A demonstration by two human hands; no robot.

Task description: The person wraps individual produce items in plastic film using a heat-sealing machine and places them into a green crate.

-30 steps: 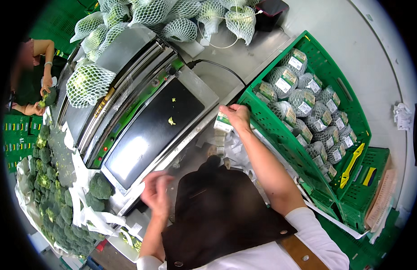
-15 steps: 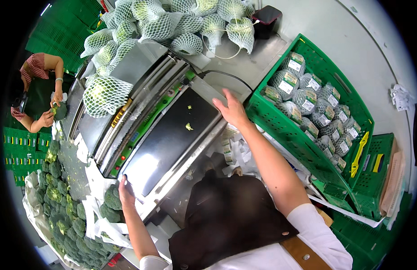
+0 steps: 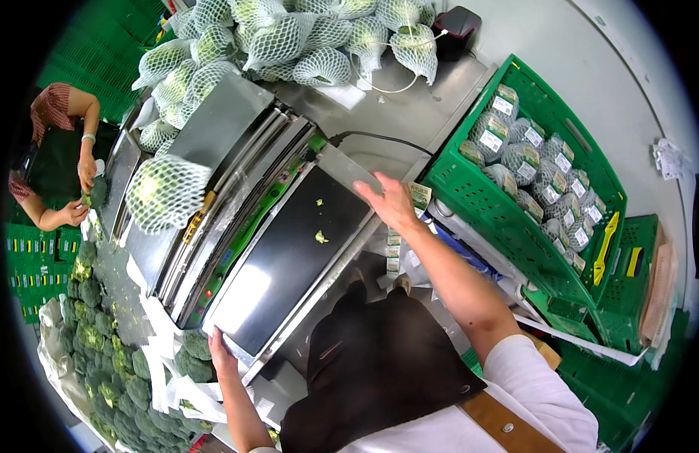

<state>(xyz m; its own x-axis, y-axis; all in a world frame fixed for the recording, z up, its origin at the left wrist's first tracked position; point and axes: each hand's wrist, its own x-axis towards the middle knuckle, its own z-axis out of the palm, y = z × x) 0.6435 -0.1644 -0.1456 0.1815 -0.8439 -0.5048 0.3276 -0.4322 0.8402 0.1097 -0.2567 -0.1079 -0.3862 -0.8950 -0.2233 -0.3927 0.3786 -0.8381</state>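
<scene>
In front of me, tilted across the view, is a film-wrapping machine [image 3: 270,260] with a black plate, metal rollers and a green control strip. My right hand [image 3: 391,204] is closed on its right end, thumb on top. At the lower left corner my left hand [image 3: 223,360] grips the edge, with most of its fingers hidden. Small green crumbs [image 3: 321,236] lie on the black plate. A vegetable head in white foam netting [image 3: 167,195] rests on the far metal side of the machine, by the rollers.
More netted heads [image 3: 289,41] are piled behind the machine. Loose broccoli [image 3: 108,362] fills the left. A green crate [image 3: 470,196] on the right holds wrapped, labelled heads. A power cable [image 3: 387,137] runs from the machine. Across on the left, another person's hands [image 3: 81,192] handle broccoli.
The machine has come nearer to me and turned slightly, both hands moving with it. The netted head on it has shifted down and left in view. The view itself has moved a little.
</scene>
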